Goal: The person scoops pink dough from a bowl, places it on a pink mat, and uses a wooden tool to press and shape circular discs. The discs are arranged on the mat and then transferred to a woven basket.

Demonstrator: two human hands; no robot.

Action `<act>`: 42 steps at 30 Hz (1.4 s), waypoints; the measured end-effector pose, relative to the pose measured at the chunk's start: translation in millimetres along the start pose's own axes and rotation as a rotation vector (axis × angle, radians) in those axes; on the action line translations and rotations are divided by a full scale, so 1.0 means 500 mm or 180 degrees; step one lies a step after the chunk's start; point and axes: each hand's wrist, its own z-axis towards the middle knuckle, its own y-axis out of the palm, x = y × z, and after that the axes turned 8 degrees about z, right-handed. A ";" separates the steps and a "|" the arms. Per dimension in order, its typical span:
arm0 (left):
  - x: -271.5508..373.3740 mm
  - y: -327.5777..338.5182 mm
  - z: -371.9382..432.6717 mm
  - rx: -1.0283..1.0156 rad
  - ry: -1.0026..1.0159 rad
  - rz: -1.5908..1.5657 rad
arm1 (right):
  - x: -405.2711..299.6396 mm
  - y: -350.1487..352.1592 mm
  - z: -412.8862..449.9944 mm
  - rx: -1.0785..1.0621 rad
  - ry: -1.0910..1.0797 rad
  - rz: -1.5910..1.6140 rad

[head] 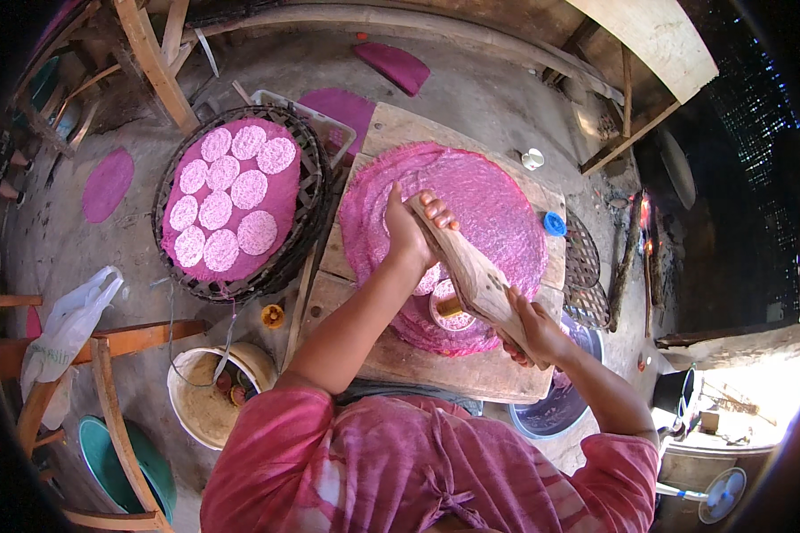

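Note:
My left hand (417, 230) grips the upper end of a thick wooden board (473, 276), with fingers curled over its edge. Around the board's lower end, at the right, my right hand (537, 330) is closed. Under the board's middle stands a short brown cylinder (449, 307) within a round ring (440, 325) that has pink-white grainy stuff in it. The ring rests on a round magenta cloth (500, 200) spread over a wooden table (347, 350). A pink-white grainy disc (428, 281) lies beside the ring, partly hidden by my left arm.
Left of the table, a dark woven basket (317, 193) holds a magenta cloth with several pink-white discs (215, 210). Buckets (180, 400) and a basin (590, 416) flank the table. A fire (647, 226) burns at the right. Part of a person (10, 173) shows far left.

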 end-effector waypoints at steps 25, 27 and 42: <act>0.235 0.201 -0.276 -0.2720 0.0970 0.2524 | 0.076 0.063 0.104 0.0965 -0.2717 -0.2291; 0.237 0.202 -0.327 -0.2595 0.1464 0.3317 | 0.088 0.076 0.111 0.0950 -0.2699 -0.2319; 0.212 0.138 -0.291 -0.1544 0.1189 0.4278 | 0.112 -0.051 0.097 0.1356 -0.2224 -0.1846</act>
